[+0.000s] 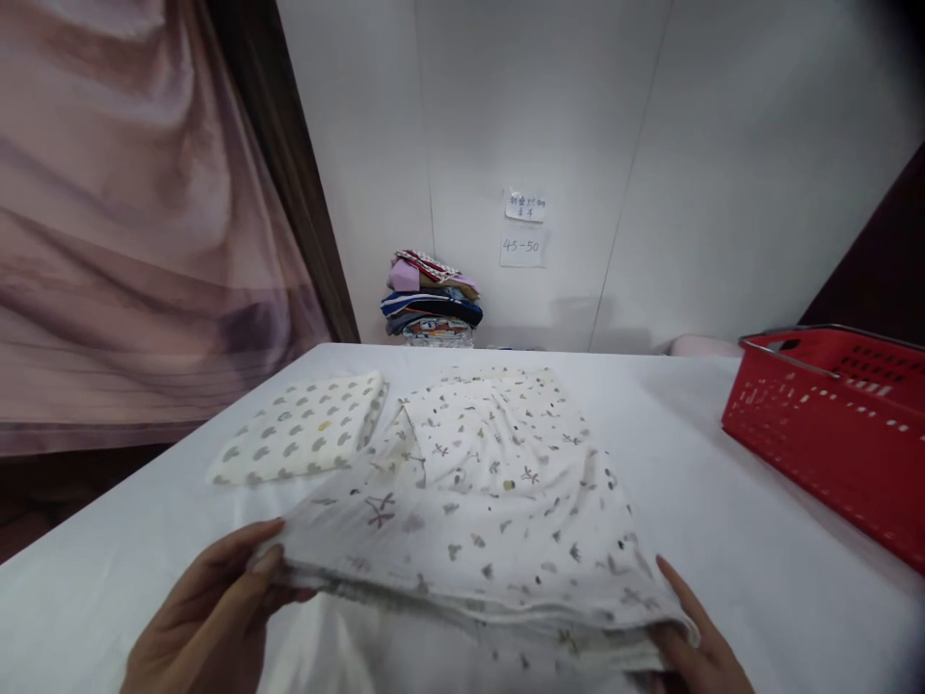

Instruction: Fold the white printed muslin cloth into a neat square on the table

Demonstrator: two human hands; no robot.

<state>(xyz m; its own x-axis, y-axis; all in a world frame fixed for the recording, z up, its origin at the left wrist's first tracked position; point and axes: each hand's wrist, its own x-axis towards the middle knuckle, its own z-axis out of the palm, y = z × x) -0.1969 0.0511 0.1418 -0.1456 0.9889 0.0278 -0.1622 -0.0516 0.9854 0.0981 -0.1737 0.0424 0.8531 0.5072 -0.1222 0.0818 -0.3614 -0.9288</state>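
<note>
A white cloth (520,520) with small grey and brown printed motifs lies spread over the table, its near edge lifted toward me. At that edge's left corner, my left hand (217,607) pinches the layered fabric between thumb and fingers. My right hand (694,636) grips the right corner, with its thumb hidden under or behind the cloth. Several layers show along the raised edge, and the far part rests loosely wrinkled on the table. Left of it lies a folded cream cloth (303,429) with grey mouse-head-like shapes, touched by neither hand.
A red plastic basket (816,434) with a metal handle stands on the right of the white table (679,424). Beyond the far edge rises a stack of folded fabrics (432,299). Paper notes (523,248) hang on the wall; a pink curtain (137,222) drapes at left.
</note>
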